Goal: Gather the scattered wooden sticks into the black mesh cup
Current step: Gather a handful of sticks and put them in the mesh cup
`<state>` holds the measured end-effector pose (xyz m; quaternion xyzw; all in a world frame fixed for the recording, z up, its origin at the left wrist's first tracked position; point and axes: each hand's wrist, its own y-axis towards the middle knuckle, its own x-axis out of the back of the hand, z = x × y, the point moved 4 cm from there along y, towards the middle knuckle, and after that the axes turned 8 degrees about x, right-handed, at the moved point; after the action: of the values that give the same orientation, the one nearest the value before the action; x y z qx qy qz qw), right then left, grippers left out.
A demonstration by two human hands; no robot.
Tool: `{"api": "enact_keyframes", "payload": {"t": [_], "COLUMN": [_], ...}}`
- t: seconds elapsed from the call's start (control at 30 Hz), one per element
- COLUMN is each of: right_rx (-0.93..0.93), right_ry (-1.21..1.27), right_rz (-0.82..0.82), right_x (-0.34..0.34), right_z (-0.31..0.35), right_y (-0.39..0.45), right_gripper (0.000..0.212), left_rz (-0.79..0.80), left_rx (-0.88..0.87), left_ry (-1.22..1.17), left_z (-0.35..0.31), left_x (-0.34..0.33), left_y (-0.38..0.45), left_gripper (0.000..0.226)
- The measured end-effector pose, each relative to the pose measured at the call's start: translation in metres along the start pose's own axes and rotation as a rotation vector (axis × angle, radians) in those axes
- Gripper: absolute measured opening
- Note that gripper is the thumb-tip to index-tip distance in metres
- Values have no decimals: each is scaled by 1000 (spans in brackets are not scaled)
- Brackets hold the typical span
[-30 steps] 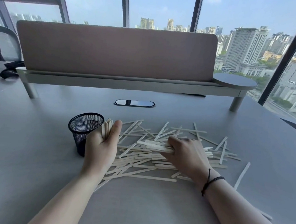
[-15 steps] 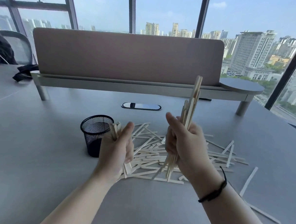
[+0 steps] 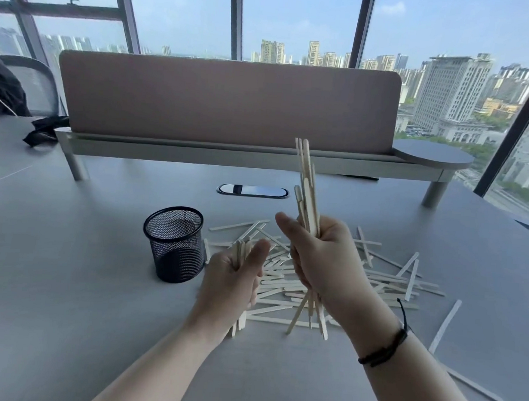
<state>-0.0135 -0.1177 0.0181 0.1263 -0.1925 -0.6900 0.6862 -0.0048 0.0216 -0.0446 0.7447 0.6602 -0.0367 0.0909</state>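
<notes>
Right hand [image 3: 321,260] fisted round an upright bundle [image 3: 307,197], ends splayed below, probably to square it. Left hand [image 3: 232,279] curled on a smaller bunch [image 3: 241,255], at 3 o'clock of the cup [image 3: 174,244], handy for dropping in. Cup apparently empty. Most sticks [image 3: 376,280] loose on the desk [image 3: 63,280], at 3 o'clock of the cup.

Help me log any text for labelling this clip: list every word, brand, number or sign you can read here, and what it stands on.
No readable text anywhere in this view.
Black mesh cup: no label or brand shows.
Wooden sticks, on the table and in both hands: plain, unprinted.
Desk divider: blank panel.
Buildings outside the window: any signs on them are too small and distant to read.
</notes>
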Motion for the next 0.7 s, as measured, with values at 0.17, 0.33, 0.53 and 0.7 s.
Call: {"api": "enact_keyframes", "payload": {"t": [0.17,0.33,0.53,0.7], "right_rx": [5,-25,30,8], "right_ry": [-112,-196,-96,27], "right_rz": [49,72,-12,-59], "right_x": [-10,-26,-40,-34], "right_z": [1,-1,-22,-34], "right_y": [4,13,-4,-15], "right_gripper": [56,50,54,56], "left_rz": [-88,-137,-200,-208], "left_rx": [12,19,44,18], "left_ry": [-58,-73,-138,-93], "left_z": [-6,-8,-5,-2], "left_x": [7,8,13,15], "left_y": [2,3,5,6], "left_gripper": [53,52,52,56]}}
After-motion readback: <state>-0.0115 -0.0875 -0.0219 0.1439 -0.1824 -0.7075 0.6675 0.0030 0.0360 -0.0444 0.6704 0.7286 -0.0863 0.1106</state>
